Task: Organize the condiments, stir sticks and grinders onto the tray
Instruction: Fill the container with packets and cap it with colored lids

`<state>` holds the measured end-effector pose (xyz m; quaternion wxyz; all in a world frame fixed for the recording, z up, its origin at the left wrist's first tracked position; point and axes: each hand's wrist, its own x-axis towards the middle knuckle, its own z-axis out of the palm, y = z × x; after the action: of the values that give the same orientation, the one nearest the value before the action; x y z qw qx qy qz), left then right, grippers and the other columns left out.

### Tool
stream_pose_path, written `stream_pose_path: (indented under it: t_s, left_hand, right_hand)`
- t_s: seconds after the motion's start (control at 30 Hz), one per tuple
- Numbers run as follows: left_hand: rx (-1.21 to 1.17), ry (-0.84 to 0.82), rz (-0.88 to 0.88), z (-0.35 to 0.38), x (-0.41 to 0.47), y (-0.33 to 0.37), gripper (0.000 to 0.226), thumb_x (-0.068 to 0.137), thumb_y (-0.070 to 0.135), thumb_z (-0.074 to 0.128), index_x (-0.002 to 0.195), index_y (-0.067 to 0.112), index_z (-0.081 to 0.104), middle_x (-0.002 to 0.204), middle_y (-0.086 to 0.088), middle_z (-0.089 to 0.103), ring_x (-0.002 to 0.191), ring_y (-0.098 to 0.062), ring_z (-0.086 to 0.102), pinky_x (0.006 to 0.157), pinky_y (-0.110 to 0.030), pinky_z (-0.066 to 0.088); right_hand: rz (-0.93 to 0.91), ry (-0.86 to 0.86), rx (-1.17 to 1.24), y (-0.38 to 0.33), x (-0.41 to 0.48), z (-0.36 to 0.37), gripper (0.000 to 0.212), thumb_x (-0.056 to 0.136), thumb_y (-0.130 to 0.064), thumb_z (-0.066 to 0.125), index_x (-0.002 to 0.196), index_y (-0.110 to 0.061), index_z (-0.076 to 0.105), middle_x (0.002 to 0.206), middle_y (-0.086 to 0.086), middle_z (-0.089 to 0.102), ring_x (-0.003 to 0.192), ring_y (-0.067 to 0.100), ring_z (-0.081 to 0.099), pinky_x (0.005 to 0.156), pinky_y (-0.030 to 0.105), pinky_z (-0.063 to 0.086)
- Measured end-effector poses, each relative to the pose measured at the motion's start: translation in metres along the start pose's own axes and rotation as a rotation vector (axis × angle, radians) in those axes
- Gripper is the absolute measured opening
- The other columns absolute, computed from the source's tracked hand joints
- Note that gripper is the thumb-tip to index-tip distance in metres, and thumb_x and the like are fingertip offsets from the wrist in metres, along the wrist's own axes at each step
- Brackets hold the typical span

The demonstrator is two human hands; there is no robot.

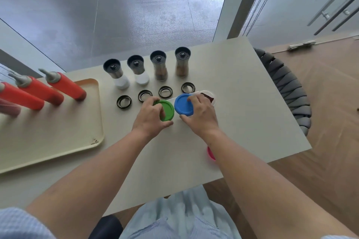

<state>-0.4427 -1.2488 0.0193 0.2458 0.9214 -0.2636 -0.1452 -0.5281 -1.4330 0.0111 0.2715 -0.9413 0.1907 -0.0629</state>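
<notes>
Honestly, looks like lid work on the condiment pots before any carrying. Gripping the green lid (167, 109) with the left hand (150, 115), fingers curled over its rim. Same deal with the right hand (202, 114), clamped round the blue lid (182, 105). Probably pressing or twisting both shut to avoid spills on the way over.

Both sitting mid-table on a white holder (172, 99), well apart from the tray (58, 141) off to the left. Third pot (208, 96) at the holder's right end open, showing something brown. Probably waiting on the pink lid (210, 153) peeking out from under the right forearm.

Counting up: three red squeeze bottles (66, 85) standing on the tray, maybe a fourth blurred at the frame edge. Four grinders (137, 69) lined up on the table (242, 103), four black rings (124, 102) in a row in front, all off the tray. No stir sticks to spot.
</notes>
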Motion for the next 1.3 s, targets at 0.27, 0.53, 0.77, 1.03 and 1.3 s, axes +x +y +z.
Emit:
stream_pose_path:
  t_s: [0.27, 0.53, 0.77, 1.03, 1.3]
  left_hand:
    - [-0.001, -0.023, -0.035, -0.007, 0.009, -0.004, 0.088, 0.062, 0.041, 0.093, 0.137, 0.021, 0.051, 0.128, 0.002, 0.051, 0.114, -0.021, 0.055, 0.096, -0.035, 0.048]
    - [0.059, -0.071, -0.046, -0.009, 0.013, -0.003, 0.093, 0.064, 0.046, 0.091, 0.143, 0.021, 0.049, 0.134, 0.003, 0.049, 0.118, -0.021, 0.056, 0.096, -0.034, 0.048]
    - [0.065, -0.06, -0.037, -0.009, 0.015, -0.005, 0.093, 0.064, 0.046, 0.091, 0.143, 0.02, 0.049, 0.132, 0.003, 0.049, 0.117, -0.02, 0.056, 0.095, -0.032, 0.047]
    - [0.07, -0.061, -0.035, -0.011, 0.015, -0.005, 0.091, 0.064, 0.046, 0.091, 0.142, 0.022, 0.05, 0.13, 0.004, 0.05, 0.115, -0.02, 0.057, 0.092, -0.032, 0.048]
    - [0.079, -0.058, -0.038, -0.01, 0.014, -0.005, 0.091, 0.064, 0.045, 0.091, 0.141, 0.021, 0.05, 0.13, 0.003, 0.05, 0.113, -0.021, 0.057, 0.09, -0.03, 0.046]
  right_hand:
    - [0.032, -0.144, -0.217, -0.009, 0.012, 0.002, 0.071, 0.079, -0.055, 0.075, 0.142, -0.028, 0.054, 0.136, 0.001, 0.049, 0.123, 0.027, 0.043, 0.106, 0.04, 0.039]
    - [-0.111, -0.322, -0.325, -0.012, 0.03, -0.021, 0.084, 0.076, -0.053, 0.071, 0.15, -0.029, 0.04, 0.154, 0.0, 0.035, 0.145, 0.032, 0.023, 0.122, 0.049, 0.02]
    - [-0.109, -0.3, -0.526, -0.027, 0.04, -0.02, 0.083, 0.077, -0.073, 0.066, 0.136, -0.016, 0.052, 0.129, 0.003, 0.05, 0.122, 0.028, 0.04, 0.103, 0.04, 0.04]
    - [-0.195, -0.49, -0.615, -0.036, 0.065, -0.039, 0.087, 0.068, -0.072, 0.072, 0.133, -0.016, 0.051, 0.139, 0.009, 0.038, 0.123, 0.033, 0.036, 0.101, 0.047, 0.042]
    - [-0.093, -0.353, -0.677, -0.037, 0.053, -0.024, 0.084, 0.079, -0.08, 0.055, 0.122, -0.008, 0.061, 0.12, 0.008, 0.048, 0.114, 0.03, 0.039, 0.089, 0.039, 0.043]
